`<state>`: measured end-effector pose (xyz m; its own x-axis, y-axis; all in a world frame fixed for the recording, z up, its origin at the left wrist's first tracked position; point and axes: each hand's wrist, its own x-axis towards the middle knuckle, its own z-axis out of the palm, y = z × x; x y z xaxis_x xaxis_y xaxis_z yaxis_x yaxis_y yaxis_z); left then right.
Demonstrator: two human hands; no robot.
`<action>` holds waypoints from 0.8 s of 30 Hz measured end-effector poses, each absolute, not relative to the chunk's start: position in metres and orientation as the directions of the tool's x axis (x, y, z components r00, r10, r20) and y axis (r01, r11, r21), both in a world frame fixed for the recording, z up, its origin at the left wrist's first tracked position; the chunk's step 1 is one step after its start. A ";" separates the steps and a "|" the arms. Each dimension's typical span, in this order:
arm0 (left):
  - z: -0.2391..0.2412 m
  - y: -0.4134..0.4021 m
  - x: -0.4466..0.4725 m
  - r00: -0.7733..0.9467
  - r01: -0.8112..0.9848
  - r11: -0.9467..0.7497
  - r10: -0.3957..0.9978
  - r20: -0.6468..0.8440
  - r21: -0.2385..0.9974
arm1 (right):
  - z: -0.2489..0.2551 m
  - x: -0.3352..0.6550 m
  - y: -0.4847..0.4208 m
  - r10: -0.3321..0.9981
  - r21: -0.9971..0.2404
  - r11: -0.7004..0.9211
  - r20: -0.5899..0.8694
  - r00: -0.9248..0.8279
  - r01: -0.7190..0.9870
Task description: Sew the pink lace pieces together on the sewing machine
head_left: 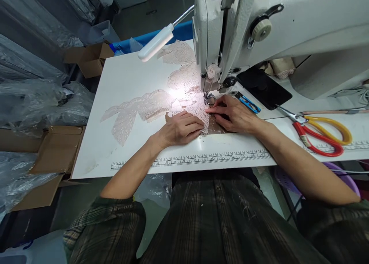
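Note:
A strip of pale lace fabric (144, 107) lies across the white sewing table (121, 79) and runs under the presser foot (209, 98) of a white sewing machine (259, 22). My left hand (180, 127) rests on the lace just left of the needle, fingers curled and pressed down on it. My right hand (233, 114) presses flat on the lace and a brown piece (216, 125) under it, fingertips pointing at the presser foot.
Red and yellow scissors (319, 135) lie at the right, blue thread snips (249, 103) behind my right hand. A lamp (155, 43) lights the needle area. A printed ruler (207, 158) runs along the front edge. Cardboard boxes (57, 148) and plastic bags (37, 102) stand left.

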<state>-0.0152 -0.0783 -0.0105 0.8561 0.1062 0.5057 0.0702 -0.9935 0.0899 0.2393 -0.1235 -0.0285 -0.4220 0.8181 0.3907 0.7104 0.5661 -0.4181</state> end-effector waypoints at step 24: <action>0.002 -0.072 -0.011 0.903 -0.035 -0.990 0.027 0.428 0.137 | -0.030 0.241 -0.125 0.789 -0.395 0.607 0.400 -0.466 0.690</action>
